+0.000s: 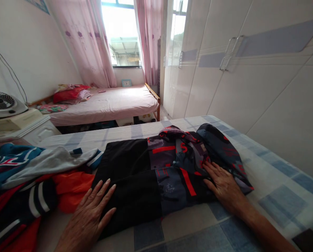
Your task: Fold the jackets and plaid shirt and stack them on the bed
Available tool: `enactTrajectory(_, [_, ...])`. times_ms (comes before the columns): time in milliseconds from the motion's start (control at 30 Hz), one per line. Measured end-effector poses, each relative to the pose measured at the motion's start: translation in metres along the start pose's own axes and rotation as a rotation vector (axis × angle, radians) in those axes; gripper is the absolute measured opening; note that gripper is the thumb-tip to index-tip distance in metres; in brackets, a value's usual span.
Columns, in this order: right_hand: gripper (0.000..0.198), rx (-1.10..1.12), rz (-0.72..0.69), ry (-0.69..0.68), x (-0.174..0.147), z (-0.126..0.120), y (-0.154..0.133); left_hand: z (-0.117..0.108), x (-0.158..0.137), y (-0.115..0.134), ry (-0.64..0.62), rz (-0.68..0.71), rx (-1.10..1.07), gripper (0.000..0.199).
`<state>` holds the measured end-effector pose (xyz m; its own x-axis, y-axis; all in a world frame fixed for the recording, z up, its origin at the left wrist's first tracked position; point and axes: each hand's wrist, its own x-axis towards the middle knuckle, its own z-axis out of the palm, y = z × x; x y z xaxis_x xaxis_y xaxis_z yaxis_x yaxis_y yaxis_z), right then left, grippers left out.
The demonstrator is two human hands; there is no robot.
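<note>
A black hooded jacket (130, 178) with grey-purple patterned parts and red strips lies flat on the bed in front of me. Its hood and collar end points right, and a dark patterned sleeve (222, 147) is folded at that end. My left hand (93, 206) rests open on the black hem end, fingers slightly spread. On the upper part near the collar, my right hand (219, 178) lies with its fingers stretched out. Neither hand grips the cloth.
Left of the jacket are piled clothes, among them a grey and blue top (59, 161) and an orange garment (74, 187). The checked bedsheet (282, 206) spreads beneath. A white wardrobe (264, 80) stands at right; a second bed (119, 103), a fan (4, 103) and a clock (126, 83) lie beyond.
</note>
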<state>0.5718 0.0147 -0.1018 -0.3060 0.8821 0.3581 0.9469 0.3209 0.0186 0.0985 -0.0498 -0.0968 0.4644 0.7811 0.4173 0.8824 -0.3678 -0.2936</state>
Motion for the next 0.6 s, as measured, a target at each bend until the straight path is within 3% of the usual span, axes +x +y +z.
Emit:
enactTrajectory(100, [0.055,-0.032,-0.012,0.027,-0.002,0.003,0.003,-0.007,0.003,-0.002,0.003,0.031,-0.004,0.052])
enactTrajectory(200, [0.055,-0.036,-0.011,0.031,-0.002,0.000,0.000,-0.028,0.026,0.008,-0.025,-0.045,-0.103,0.042])
enactTrajectory(333, [0.054,-0.023,-0.002,0.023,-0.001,-0.003,-0.002,-0.065,0.086,0.049,-0.101,-0.127,-0.340,0.035])
enactTrajectory(433, [0.053,-0.013,0.001,0.020,-0.001,-0.005,-0.003,-0.080,0.134,0.083,-0.179,-0.153,-0.430,0.031])
enactTrajectory(500, [0.052,-0.008,0.003,0.012,-0.001,-0.006,-0.003,-0.077,0.161,0.100,-0.259,-0.186,-0.636,0.033])
enactTrajectory(600, [0.052,-0.002,0.011,-0.006,0.000,-0.009,-0.004,-0.057,0.187,0.117,-0.488,-0.363,-1.221,0.048])
